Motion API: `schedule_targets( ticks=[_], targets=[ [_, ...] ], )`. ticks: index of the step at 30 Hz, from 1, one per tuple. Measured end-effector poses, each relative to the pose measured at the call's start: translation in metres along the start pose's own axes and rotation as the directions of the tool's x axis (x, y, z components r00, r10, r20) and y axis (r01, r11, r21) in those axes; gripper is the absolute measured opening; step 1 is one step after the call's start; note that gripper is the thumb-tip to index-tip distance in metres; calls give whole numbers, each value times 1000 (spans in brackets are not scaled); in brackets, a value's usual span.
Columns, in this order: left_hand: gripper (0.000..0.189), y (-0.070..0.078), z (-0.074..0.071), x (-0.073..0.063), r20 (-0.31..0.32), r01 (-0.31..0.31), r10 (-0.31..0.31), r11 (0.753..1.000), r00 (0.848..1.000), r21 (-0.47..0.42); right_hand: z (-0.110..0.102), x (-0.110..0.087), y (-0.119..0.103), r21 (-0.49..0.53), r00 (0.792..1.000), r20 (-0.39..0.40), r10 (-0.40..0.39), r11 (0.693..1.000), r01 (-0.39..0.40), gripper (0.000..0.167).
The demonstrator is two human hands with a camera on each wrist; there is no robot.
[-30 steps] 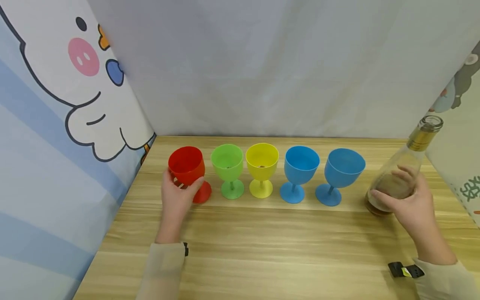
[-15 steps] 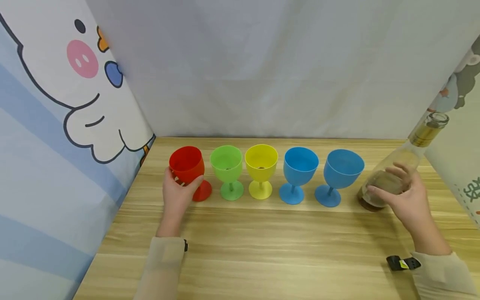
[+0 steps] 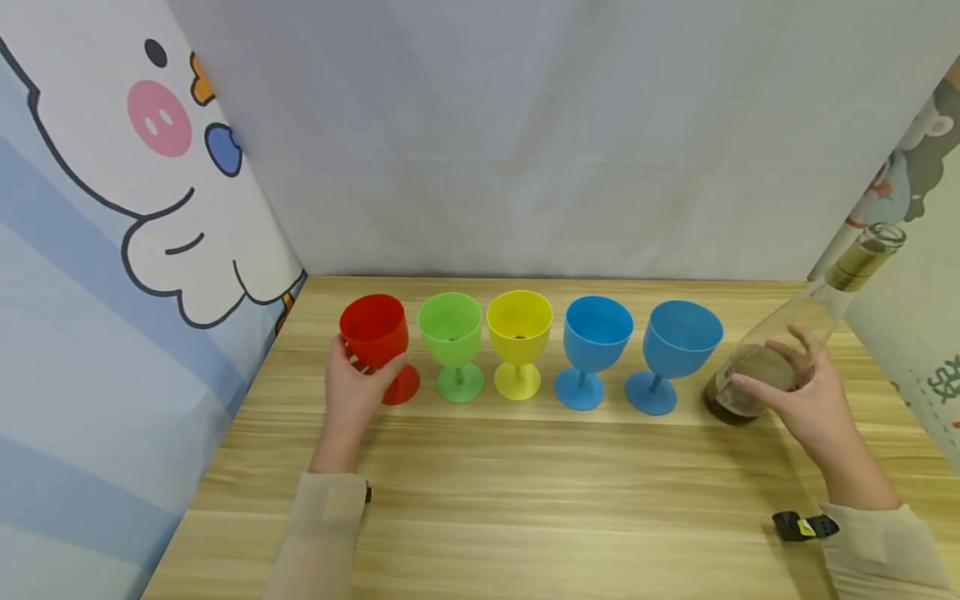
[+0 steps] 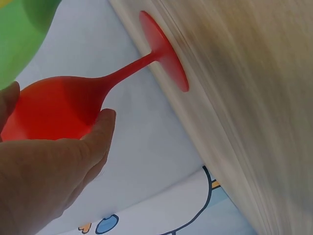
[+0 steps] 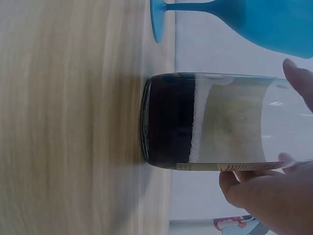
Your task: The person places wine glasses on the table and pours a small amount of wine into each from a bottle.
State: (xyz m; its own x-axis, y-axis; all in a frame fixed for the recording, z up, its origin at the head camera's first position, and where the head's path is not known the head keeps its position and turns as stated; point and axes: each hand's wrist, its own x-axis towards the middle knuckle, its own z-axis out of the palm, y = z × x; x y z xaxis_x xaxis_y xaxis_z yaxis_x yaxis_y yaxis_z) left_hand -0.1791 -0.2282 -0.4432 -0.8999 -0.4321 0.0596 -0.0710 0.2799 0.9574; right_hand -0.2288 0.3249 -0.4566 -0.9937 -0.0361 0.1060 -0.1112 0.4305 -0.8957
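My left hand (image 3: 352, 387) holds the bowl of a red goblet (image 3: 375, 321) at the left end of a row, thumb and fingers on either side of it. In the left wrist view, the goblet's red foot (image 4: 164, 51) is at the wooden tabletop. On the right, my right hand (image 3: 813, 408) grips a clear glass bottle (image 3: 780, 337) with a gold neck band, thumb on its near side and fingers around the far side. Dark, foamy-topped liquid (image 5: 171, 120) fills its bottom part. A blue goblet (image 3: 682, 337) stands just left of the bottle.
Between the red goblet and the rightmost blue one stand a green goblet (image 3: 450, 329), a yellow goblet (image 3: 519, 329) and another blue goblet (image 3: 597, 333). Behind the wooden table (image 3: 525, 500) hangs a pale curtain (image 3: 525, 142). A cartoon-printed panel (image 3: 67, 333) borders the left side.
My right hand and the bottle have moved a little left, closer to the end blue goblet. The right fingers look more spread. My left hand stays on the red goblet.
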Motion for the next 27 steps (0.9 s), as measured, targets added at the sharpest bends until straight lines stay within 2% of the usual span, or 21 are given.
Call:
schedule_targets(
  ticks=[4,8,13,16,19,21,23,27],
  targets=[
    [88,-1,-1,-4,19,14,-14,1000,1000,8,-2,-9,-1,34,999,-1,32,999,-32,98],
    [93,3,-5,-14,-22,12,-13,1000,1000,-14,-4,-24,-7,97,998,-44,33,995,-29,91],
    [85,17,-14,-33,-120,-68,67,998,991,-5,-6,-42,-25,147,992,-127,-1,989,20,86],
    [83,29,-19,-45,-163,-107,113,993,980,44,-3,-51,-39,111,978,-203,-47,991,70,84],
    [81,43,-22,-58,-171,-149,168,981,971,121,1,-60,-55,55,961,-260,-93,992,111,83],
    [80,52,-22,-65,-151,-196,227,961,962,193,5,-65,-66,-4,952,-283,-118,992,122,83],
    [79,60,-20,-73,-119,-272,308,930,944,248,8,-70,-77,-55,943,-299,-147,989,137,84],
    [78,74,-13,-87,-52,-426,465,845,884,324,16,-77,-97,-164,921,-299,-247,965,206,88]
  ],
)
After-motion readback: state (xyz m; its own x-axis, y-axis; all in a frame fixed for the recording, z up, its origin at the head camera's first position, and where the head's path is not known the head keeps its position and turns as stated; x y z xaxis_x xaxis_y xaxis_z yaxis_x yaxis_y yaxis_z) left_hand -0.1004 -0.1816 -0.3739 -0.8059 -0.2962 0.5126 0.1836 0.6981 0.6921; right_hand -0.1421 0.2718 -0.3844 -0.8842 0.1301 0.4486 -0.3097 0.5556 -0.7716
